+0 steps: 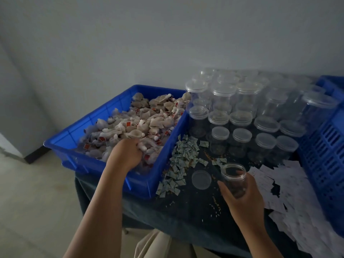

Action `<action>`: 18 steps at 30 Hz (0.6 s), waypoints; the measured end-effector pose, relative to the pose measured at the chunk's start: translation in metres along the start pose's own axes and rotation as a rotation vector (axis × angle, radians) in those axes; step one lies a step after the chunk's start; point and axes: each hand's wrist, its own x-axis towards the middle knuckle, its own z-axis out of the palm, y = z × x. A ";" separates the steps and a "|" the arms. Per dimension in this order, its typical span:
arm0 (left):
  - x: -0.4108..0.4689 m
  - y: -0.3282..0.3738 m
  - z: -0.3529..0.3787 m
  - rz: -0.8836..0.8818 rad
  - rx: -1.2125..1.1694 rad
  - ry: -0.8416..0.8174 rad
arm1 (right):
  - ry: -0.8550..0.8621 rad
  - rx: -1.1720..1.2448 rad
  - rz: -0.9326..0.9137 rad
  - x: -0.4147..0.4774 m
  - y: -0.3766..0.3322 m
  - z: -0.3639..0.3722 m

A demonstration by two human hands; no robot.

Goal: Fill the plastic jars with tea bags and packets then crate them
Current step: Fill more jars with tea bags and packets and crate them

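In the blue bin (111, 170), a handful of tea bags (149, 118) was clutched by the left hand (128, 153), its fingers curled into the heap. Past the small packets (180, 161), a lid (201, 179) lay on the table. The open jar (235, 175) was clasped by the right hand (243, 198). The lidded jars (223, 118) behind appeared unfilled. Inside the blue crate (323, 155) nothing could be made out, so filling was judged barely begun.
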 end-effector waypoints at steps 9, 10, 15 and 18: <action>-0.016 -0.007 -0.001 0.025 -0.384 0.370 | 0.002 0.019 0.009 -0.002 0.000 0.000; -0.016 -0.007 -0.001 0.032 -0.403 0.387 | 0.002 0.022 0.005 -0.002 0.000 -0.001; -0.025 -0.005 -0.011 0.015 -0.513 0.565 | -0.005 0.034 -0.006 -0.001 0.000 -0.001; -0.035 0.006 -0.025 -0.026 -0.748 0.488 | -0.003 0.033 -0.020 -0.001 -0.001 -0.002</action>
